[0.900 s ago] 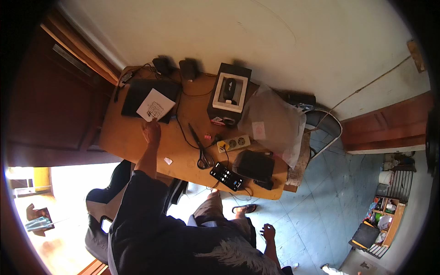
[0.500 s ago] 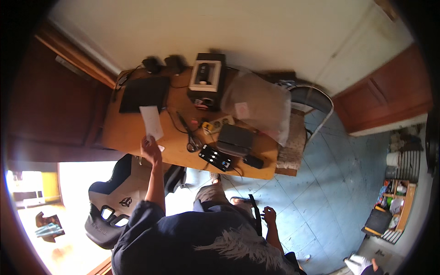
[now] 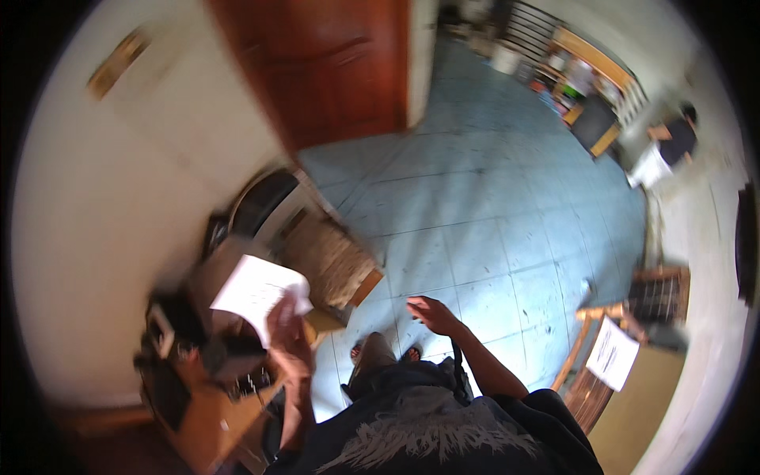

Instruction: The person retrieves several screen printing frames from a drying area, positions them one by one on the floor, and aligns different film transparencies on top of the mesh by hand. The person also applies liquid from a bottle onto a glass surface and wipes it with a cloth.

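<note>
White paper (image 3: 252, 291) — illegibly blurred — in left hand (image 3: 290, 339).

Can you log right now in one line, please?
left hand: holds paper | right hand: nothing seen in it | desk: lower left | floor: blue tiles

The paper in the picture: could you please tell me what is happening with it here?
The person's left hand holds a white paper up near the table. The right hand is out over the blue floor, holding nothing that I can see. Another person is farther off, near the wall. The paper is too blurred to show its marks clearly.
</note>
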The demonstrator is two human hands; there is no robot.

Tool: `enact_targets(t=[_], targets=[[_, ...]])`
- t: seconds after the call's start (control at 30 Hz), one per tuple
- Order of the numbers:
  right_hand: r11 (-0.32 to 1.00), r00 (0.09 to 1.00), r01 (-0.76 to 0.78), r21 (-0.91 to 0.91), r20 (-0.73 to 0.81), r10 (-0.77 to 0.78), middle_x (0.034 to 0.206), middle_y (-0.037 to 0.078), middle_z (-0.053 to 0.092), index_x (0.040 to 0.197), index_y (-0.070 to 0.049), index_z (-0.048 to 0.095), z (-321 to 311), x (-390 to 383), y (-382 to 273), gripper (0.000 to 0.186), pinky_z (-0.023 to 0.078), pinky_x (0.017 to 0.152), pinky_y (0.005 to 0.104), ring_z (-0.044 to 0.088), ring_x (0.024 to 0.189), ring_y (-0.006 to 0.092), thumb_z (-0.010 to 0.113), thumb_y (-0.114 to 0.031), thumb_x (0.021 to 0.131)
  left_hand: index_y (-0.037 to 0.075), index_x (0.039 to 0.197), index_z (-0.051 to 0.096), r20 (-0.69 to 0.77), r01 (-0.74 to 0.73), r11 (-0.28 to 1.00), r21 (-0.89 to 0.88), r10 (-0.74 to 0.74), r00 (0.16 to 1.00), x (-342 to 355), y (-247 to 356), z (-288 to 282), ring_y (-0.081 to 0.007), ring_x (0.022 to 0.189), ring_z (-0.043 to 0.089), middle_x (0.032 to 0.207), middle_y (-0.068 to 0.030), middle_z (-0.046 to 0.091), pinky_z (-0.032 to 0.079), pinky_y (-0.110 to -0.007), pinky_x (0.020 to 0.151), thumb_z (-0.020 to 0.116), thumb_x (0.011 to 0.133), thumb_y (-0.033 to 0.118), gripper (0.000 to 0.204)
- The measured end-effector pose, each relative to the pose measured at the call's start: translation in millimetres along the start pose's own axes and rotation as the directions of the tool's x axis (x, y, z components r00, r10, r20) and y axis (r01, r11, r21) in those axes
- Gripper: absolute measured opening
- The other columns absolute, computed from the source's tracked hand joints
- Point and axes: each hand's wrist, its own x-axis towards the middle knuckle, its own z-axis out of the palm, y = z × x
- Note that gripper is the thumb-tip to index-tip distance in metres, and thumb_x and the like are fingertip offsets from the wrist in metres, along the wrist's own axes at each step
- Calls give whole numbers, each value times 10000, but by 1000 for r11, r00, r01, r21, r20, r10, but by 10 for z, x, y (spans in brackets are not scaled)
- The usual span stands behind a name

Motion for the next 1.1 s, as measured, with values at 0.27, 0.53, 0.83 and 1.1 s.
enact_targets(t=[0.27, 0.53, 0.83, 1.1], targets=[[667, 833, 3, 745, -371, 411, 1148, 160, 621, 1258, 71, 532, -1366, -767, -204, 567, 495, 874, 371, 599, 1014, 203, 519, -419, 972, 151, 1085, 711, 784, -459, 785, -417, 565, 255, -259, 911, 2702, -278, 1116, 566, 1178, -77, 628, 400, -416, 987, 687, 804, 118, 284], [546, 480, 32, 837, -492, 726, 1005, 173, 678, 1145, 89, 604, -2071, -1838, 584, 484, 559, 750, 353, 667, 865, 237, 630, -333, 910, 126, 982, 732, 635, -195, 605, -772, 718, -284, -369, 1515, 4376, -278, 1022, 609, 1099, -79, 668, 462, -389, 887, 709, 804, 177, 187], [391, -164, 674, 627, -389, 907, 1069, 131, 639, 1162, 34, 564, -1960, -3258, 2026, 364, 537, 806, 387, 638, 948, 251, 634, -206, 897, 69, 897, 721, 615, -256, 570, -781, 629, -475, -589, 2414, 6051, -272, 923, 647, 1026, -88, 696, 505, -390, 816, 707, 810, 174, 137], [256, -237, 948, 188, -118, 964, 1226, 57, 570, 1291, -109, 506, -1811, -5152, 4269, 404, 478, 932, 418, 569, 1111, 241, 591, -250, 922, 77, 966, 725, 840, -452, 710, -540, 416, -349, -1750, 3029, 7254, -279, 967, 655, 1055, -119, 689, 509, -383, 848, 698, 842, 229, 197]])
